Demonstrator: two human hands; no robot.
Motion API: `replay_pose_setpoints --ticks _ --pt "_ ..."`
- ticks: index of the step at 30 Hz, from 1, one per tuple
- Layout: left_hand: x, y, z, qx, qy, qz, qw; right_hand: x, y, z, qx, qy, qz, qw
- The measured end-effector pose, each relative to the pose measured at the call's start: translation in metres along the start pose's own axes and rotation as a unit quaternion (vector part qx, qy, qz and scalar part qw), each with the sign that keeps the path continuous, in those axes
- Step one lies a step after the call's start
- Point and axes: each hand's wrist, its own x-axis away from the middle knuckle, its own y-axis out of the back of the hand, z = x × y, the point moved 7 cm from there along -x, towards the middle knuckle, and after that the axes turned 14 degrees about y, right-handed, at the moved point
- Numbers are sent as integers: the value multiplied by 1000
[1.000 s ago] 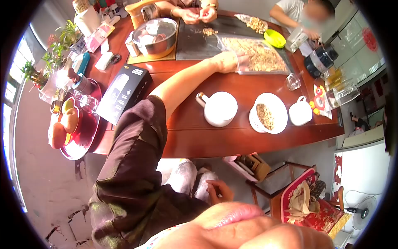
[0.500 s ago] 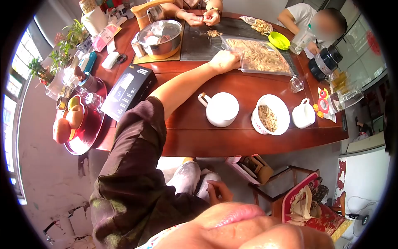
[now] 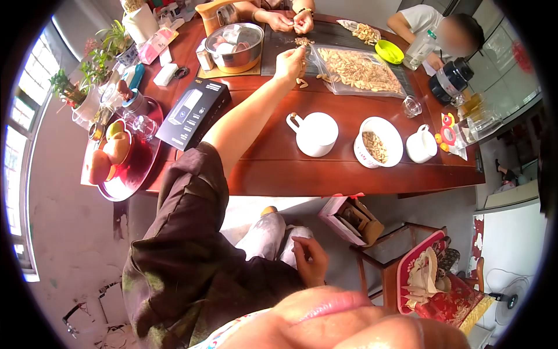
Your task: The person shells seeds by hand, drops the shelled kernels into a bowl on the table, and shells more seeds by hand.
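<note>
My left hand [image 3: 289, 65] reaches over the table beside the mouth of a clear plastic bag [image 3: 398, 87]. Its fingers are pinched together; what they hold, if anything, is too small to make out. Inside the bag lie tan nuts that look like unshelled peanuts [image 3: 357, 67], and a few lie loose by its left edge. Low in front of my body is my right hand [image 3: 311, 260], loosely curled with fingers apart and nothing visible in it. Closer on the table stand a white lidded mug [image 3: 317, 136] and a white bowl [image 3: 394, 135] with similar pieces inside.
Across the table, another person's hands [image 3: 292, 22] work above a small pile of bits. A second person sits at the far right near a green dish [image 3: 389, 52]. A black box [image 3: 195, 110], a lidded steel pot [image 3: 235, 58] and a fruit tray [image 3: 154, 125] stand left.
My left hand has let go of the bag and moved left, away from its edge. Loose nuts now show beside the bag's mouth. The view has shifted slightly.
</note>
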Motion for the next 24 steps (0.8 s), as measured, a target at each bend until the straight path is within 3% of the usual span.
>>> replay_pose_setpoints --ticks 1,3,4,7,8,11,12,13,16,18,21,23,24 --pt "9 -2 -5 2 0 1 1000 -3 2 8 13 29 -8 999" --pt "31 -11 -6 142 56 93 984 -6 4 18 23 52 -12 998" --pt "51 -18 -9 187 82 95 974 -9 6 23 31 70 -18 997" --pt "121 -35 -11 235 155 143 949 -23 12 44 20 110 -59 992" --pt "142 -37 -3 254 191 212 924 -25 11 45 -13 110 -80 991" --pt "231 -27 22 257 223 159 927 -32 7 54 -34 132 -103 985" --pt "261 -28 34 233 248 229 912 -34 3 64 -66 133 -108 983" --pt "290 -25 48 277 277 195 899 -34 -2 76 -100 134 -111 980" --pt "353 -6 87 303 288 227 880 -20 -21 96 -92 150 -74 982" --pt "383 6 112 355 293 221 860 -3 -34 101 -83 170 -64 980" --pt "415 20 132 441 288 132 840 26 -42 103 -8 207 -53 977" --pt "430 17 133 398 271 164 861 42 -45 108 -26 176 -58 982" --pt "440 17 134 391 277 131 868 54 -48 107 -26 168 -51 984"
